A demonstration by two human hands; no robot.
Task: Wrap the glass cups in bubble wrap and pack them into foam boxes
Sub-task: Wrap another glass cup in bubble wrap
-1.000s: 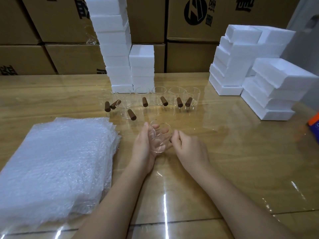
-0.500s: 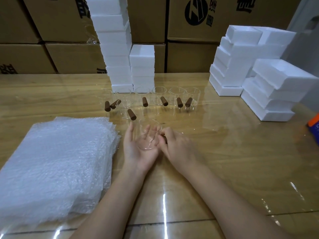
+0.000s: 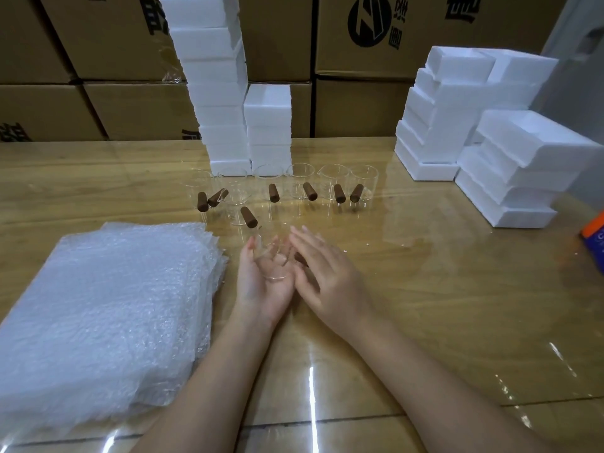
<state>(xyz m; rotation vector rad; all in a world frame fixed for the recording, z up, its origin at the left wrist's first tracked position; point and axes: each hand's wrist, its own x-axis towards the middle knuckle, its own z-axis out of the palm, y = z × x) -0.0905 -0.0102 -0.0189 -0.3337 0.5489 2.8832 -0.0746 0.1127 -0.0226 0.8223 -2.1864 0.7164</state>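
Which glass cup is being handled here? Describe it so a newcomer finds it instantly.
Start at the bubble wrap stack on the table's left. Just right of it, the left hand lies palm-up with the right hand beside it. The glass cup lies tilted in that palm, whereas the others stand in a row behind.

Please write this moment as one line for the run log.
stage: cup not yet wrapped | left hand: cradles clear glass cup | right hand: open beside cup | white bubble wrap stack: untouched

- Illumination: even, moderately bright, from overhead.
- Glare: white streaks on the glossy table (image 3: 425, 289) nearer the camera than the hands.
- Shadows: soft, faint.
- Blur: slight motion smear on the right hand (image 3: 330, 276).
- Distortion: wide-angle bowing at frame edges.
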